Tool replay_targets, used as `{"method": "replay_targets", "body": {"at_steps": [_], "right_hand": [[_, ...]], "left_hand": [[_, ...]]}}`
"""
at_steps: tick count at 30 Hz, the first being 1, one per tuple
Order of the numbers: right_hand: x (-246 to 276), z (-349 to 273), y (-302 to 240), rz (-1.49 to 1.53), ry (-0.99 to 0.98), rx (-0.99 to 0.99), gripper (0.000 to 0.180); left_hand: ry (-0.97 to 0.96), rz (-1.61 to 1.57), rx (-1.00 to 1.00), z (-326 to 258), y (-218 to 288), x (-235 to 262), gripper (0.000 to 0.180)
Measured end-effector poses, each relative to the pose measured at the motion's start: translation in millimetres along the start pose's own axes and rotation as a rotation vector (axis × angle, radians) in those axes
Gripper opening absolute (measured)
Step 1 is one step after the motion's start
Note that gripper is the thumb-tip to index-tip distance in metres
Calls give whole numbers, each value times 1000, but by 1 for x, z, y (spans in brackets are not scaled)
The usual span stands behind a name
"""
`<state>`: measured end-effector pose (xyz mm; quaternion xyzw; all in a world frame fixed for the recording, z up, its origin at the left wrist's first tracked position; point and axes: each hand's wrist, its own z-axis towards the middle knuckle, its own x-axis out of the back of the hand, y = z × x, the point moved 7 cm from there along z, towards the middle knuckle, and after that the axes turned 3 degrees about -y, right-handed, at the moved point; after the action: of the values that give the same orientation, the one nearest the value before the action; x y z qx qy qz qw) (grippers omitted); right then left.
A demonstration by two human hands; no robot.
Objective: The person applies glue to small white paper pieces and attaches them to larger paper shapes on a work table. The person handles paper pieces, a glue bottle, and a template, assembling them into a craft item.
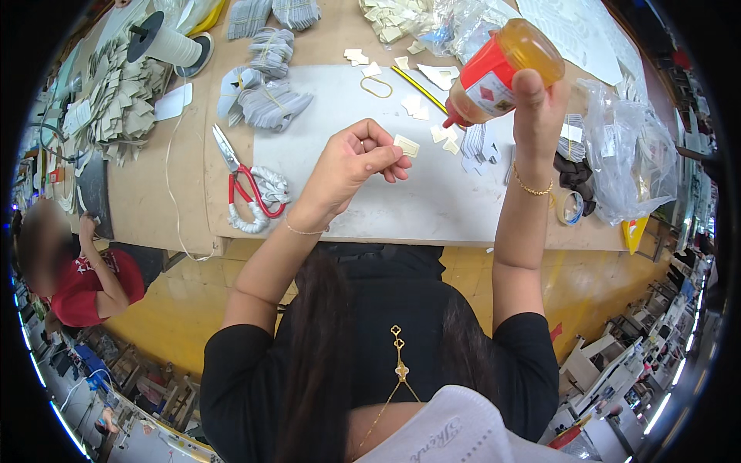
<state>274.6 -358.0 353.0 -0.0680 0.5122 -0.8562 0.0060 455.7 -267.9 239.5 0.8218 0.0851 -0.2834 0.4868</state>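
Between thumb and fingers, my left hand pinches a small cream-coloured flat piece above the white work board. My right hand grips a glue bottle with amber liquid, a red label and a red nozzle. The bottle is tilted, its nozzle pointing down and left, apart from the held piece. Several similar cream pieces lie on the board below the nozzle. A yellow-and-black pencil rests behind them, beside a rubber band.
Red-handled scissors lie left of the board, near bundled grey pieces. A cord spool and a heap of cream pieces are at far left. Plastic bags and a tape roll sit right. A person in red works at left.
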Motion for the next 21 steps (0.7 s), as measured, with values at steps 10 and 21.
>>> {"method": "replay_targets", "body": {"at_steps": [10,21], "right_hand": [[-2,-3,3,-102,-13,-13,57],[18,13,-11,21,12,160,71]], "left_hand": [[20,-37,21,4,-24,17,12],[37,-53,-9,9,-32,21,13]]}}
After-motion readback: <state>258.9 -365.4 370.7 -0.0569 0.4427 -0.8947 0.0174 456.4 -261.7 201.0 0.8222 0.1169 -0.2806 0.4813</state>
